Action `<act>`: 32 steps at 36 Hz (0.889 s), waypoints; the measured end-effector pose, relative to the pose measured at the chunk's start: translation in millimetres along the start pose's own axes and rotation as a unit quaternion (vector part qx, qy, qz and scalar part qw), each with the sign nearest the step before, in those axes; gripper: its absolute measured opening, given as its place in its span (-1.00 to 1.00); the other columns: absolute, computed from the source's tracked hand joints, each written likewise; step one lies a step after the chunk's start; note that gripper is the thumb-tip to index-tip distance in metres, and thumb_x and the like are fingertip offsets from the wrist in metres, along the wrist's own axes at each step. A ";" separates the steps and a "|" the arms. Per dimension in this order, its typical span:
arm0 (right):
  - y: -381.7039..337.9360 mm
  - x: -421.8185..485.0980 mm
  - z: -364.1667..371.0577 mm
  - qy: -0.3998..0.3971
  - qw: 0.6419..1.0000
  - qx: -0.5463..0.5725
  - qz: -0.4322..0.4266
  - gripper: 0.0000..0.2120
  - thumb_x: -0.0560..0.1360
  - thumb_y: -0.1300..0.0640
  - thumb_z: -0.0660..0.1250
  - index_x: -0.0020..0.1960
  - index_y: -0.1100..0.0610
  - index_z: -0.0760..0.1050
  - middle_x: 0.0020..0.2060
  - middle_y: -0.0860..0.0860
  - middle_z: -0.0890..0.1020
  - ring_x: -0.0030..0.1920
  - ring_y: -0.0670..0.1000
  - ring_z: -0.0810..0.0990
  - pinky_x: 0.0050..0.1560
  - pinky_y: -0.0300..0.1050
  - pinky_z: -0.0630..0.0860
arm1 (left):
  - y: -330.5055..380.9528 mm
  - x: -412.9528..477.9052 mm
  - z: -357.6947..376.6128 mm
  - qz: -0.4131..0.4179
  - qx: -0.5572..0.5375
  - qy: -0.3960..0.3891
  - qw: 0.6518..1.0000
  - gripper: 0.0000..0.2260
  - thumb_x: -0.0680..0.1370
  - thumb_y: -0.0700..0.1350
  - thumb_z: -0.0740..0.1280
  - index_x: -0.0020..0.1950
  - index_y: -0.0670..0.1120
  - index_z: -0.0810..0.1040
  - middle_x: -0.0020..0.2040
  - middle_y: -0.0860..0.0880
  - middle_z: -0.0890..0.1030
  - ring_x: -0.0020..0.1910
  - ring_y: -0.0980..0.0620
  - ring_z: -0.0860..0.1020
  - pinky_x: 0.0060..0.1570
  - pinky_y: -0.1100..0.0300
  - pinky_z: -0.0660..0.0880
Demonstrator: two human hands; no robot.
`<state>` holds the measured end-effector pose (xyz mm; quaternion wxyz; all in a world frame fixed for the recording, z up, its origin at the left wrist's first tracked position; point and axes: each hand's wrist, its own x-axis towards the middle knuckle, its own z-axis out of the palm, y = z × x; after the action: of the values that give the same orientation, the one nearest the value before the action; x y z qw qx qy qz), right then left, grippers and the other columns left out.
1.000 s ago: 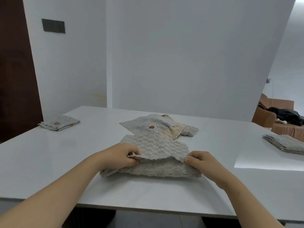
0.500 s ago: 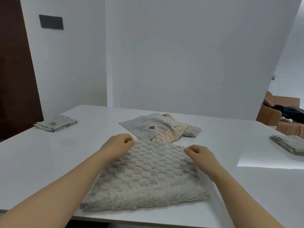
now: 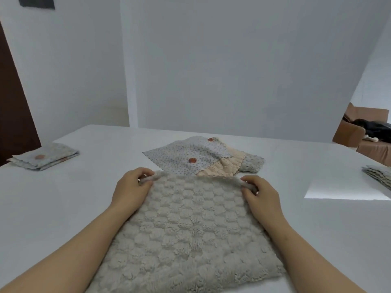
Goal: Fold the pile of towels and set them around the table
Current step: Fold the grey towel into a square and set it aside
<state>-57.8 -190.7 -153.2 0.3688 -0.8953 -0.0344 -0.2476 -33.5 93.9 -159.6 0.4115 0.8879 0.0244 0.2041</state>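
- By the near edge of the desk (image 3: 53,208), a fluffy grey towel (image 3: 190,229) is spread flat.
- Its far left corner is pinched by the left hand (image 3: 131,189), with the fingers (image 3: 147,171) curled round it.
- Its far right corner is pinched the same way by the right hand (image 3: 262,195).
- Just behind it, a pile of towels (image 3: 196,157) is seen.
- One folded spotty towel (image 3: 44,156) is laid by the left edge, one folded grey towel (image 3: 378,175) by the right.

The grey-beige fluffy square towel (image 3: 190,229) is showing a honeycomb pattern; the pale grey thin cloth (image 3: 179,157) is showing speckles and orange-red spots; the plush quilted towel (image 3: 224,168) is showing peach.
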 end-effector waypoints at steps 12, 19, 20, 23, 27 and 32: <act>10.8 13.3 7.1 -0.023 0.998 -0.022 0.061 -0.70 0.53 0.20 0.23 0.26 0.08 0.43 0.09 -0.02 0.47 -0.07 -0.07 0.43 -0.04 -0.23 0.29 | -6.7 19.4 12.7 0.004 0.089 -0.011 0.996 -0.78 0.51 -0.24 0.26 0.11 -0.05 0.56 0.16 -0.09 0.47 0.09 -0.05 0.45 0.01 0.19 0.34; 3.3 -8.8 -4.2 -0.066 0.987 0.133 0.054 -0.82 0.47 0.24 0.30 -0.21 -0.02 0.54 -0.41 -0.09 0.51 -0.39 -0.11 0.44 -0.31 -0.28 0.38 | -0.2 10.0 2.4 0.026 0.061 0.016 0.998 -0.85 0.51 -0.20 0.29 0.02 0.00 0.56 0.00 -0.04 0.41 0.17 -0.08 0.39 0.05 0.22 0.27; 1.9 -11.6 -6.9 -0.097 0.983 0.147 0.055 -0.81 0.46 0.25 0.31 -0.24 0.00 0.56 -0.48 -0.10 0.51 -0.45 -0.16 0.42 -0.38 -0.34 0.35 | 1.1 7.9 -0.7 0.045 0.056 0.004 0.997 -0.86 0.51 -0.20 0.29 -0.07 0.05 0.54 -0.08 0.00 0.43 0.08 -0.06 0.43 -0.01 0.24 0.30; -5.3 -16.2 -19.3 -0.151 0.975 0.157 0.041 -0.81 0.44 0.28 0.34 -0.28 0.06 0.59 -0.50 -0.15 0.55 -0.46 -0.20 0.44 -0.39 -0.37 0.38 | 6.3 0.6 -11.6 0.070 0.025 -0.066 0.995 -0.77 0.51 -0.20 0.30 -0.24 0.12 0.49 -0.27 0.06 0.48 -0.26 0.12 0.49 -0.30 0.37 0.36; -18.6 -19.5 -31.3 -0.213 0.969 0.123 -0.010 -0.80 0.40 0.26 0.41 -0.31 0.00 0.58 -0.36 -0.10 0.58 -0.31 -0.26 0.48 -0.20 -0.36 0.42 | 16.5 -8.5 -28.6 0.067 -0.008 -0.241 0.968 -0.86 0.52 -0.16 0.32 -0.18 0.07 0.55 -0.29 0.05 0.57 -0.42 0.28 0.48 -0.38 0.45 0.40; -23.4 -20.6 -30.5 -0.306 0.948 0.016 -0.084 -0.82 0.25 0.02 0.55 -0.26 -0.13 0.56 -0.27 -0.10 0.55 -0.19 -0.29 0.46 -0.16 -0.47 0.35 | 29.9 -14.2 -34.5 0.097 0.106 -0.393 0.908 -0.94 0.54 -0.05 0.30 -0.06 0.12 0.54 -0.14 0.18 0.59 -0.26 0.36 0.49 -0.19 0.49 0.39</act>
<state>-94.3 -191.9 -129.3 0.3325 -0.9159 -0.2247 0.0089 -63.4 96.0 -122.3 0.2692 0.9327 -0.2041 -0.1263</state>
